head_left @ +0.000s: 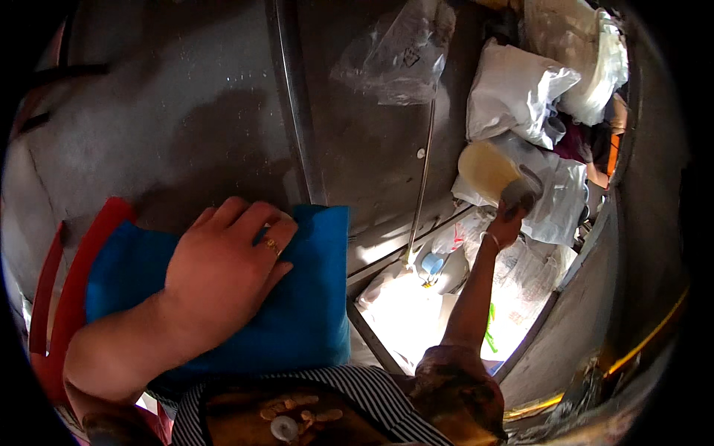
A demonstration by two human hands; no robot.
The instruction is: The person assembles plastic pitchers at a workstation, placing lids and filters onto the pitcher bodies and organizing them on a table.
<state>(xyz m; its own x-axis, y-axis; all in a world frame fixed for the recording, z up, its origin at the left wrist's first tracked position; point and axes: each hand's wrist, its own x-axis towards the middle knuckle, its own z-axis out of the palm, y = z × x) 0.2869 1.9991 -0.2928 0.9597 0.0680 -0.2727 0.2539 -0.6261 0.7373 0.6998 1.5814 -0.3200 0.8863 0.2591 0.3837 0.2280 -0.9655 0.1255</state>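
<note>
A flat blue piece [309, 297], like folded cloth or a soft bag, lies against my front at the left. My left hand [223, 256], with a gold ring, lies over its upper edge, fingers curled over and thumb on the near face. Farther off at the right, my right hand [508, 223] reaches out, its fingers closed round a grey rounded object [522, 192] whose kind I cannot make out. Right beside this object is a pale yellow round piece [487, 172], in front of clear plastic bags [559, 201].
A stuffed white plastic bag [513, 89] and another translucent bag [595, 67] sit at the far right. A clear bag [409, 56] hangs on the dark metal panel [193, 97]. Red straps [89, 275] edge the left side. Below my right arm is a brightly lit opening with plastic-wrapped goods [513, 275].
</note>
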